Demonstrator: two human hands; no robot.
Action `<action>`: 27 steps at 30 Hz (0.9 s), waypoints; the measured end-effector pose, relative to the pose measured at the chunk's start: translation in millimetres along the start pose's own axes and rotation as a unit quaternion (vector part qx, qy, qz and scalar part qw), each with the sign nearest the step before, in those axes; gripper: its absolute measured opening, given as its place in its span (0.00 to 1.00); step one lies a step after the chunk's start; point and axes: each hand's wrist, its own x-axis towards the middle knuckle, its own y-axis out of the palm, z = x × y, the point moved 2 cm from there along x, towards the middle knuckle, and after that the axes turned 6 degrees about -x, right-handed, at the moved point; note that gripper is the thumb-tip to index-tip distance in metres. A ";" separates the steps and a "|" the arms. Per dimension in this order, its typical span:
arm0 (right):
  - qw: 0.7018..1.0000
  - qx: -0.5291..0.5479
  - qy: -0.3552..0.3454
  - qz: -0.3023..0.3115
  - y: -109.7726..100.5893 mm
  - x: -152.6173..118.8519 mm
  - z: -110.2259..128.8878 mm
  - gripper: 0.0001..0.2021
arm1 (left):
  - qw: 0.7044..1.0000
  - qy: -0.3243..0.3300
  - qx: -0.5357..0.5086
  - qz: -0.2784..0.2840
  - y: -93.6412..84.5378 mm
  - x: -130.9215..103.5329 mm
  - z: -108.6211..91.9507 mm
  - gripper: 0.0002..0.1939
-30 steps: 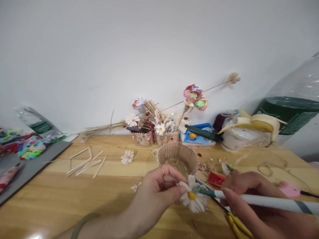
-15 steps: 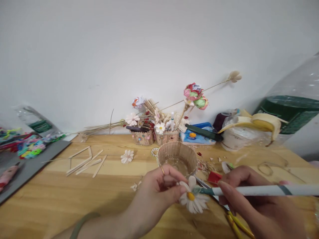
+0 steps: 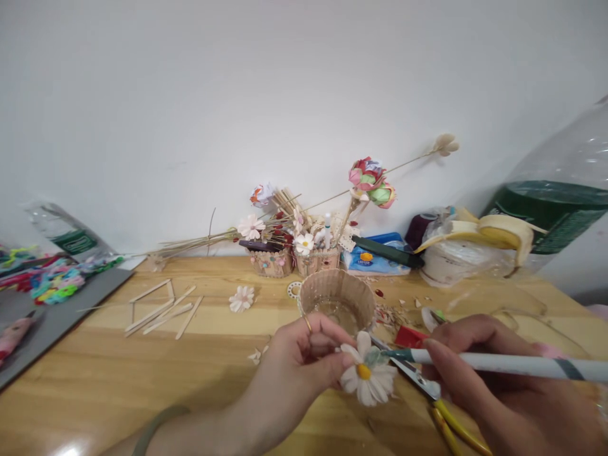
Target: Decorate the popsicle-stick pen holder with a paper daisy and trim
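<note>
Between thumb and fingers, my left hand (image 3: 308, 367) pinches a white artificial daisy (image 3: 368, 387) with a yellow centre. A green-grey patch colours one of its upper right petals. My right hand (image 3: 498, 386) grips a white marker pen (image 3: 517, 365) with a dark green band, held nearly level. Its dark green tip is at the coloured petal. Beneath the hands lie yellow-handled scissors (image 3: 451, 421), partly hidden by my right hand. Just behind the daisy stands a round wooden-slat basket (image 3: 335, 297).
Loose craft sticks (image 3: 161, 310) and a white flower (image 3: 242, 299) lie on the left. Two decorated pots (image 3: 270, 263) of flowers stand by the wall. Banana peel (image 3: 508, 231), a large bottle (image 3: 546, 202) and a red piece (image 3: 409, 337) are on the right.
The marker pen and my right hand have shifted slightly right, with the tip a little higher on the petal. More of the scissors shows. My left hand holds the daisy almost still.
</note>
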 end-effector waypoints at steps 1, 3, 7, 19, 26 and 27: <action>1.000 0.000 0.003 -0.005 0.1 0.7 0.7 0.12 | 1.000 0.000 0.003 0.000 -0.2 0.0 0.2 0.14; 1.000 -0.003 0.001 -0.007 0.1 2.5 3.0 0.12 | 1.000 0.000 0.004 0.000 -0.6 0.2 0.8 0.14; 0.999 -0.039 -0.028 -0.011 -3.5 5.7 4.1 0.10 | 1.000 0.003 0.001 -0.001 -1.9 1.0 1.5 0.14; 0.993 0.066 0.052 -0.088 0.7 -9.5 5.9 0.09 | 1.000 0.010 -0.006 -0.003 -3.4 2.6 1.1 0.14; 0.998 0.007 -0.036 -0.061 -4.6 -2.3 5.9 0.08 | 1.000 0.008 -0.016 0.001 -4.3 2.4 2.8 0.13; 0.997 0.010 -0.021 -0.074 -5.7 -1.7 4.8 0.08 | 1.000 0.007 -0.014 0.000 -4.5 2.1 3.1 0.12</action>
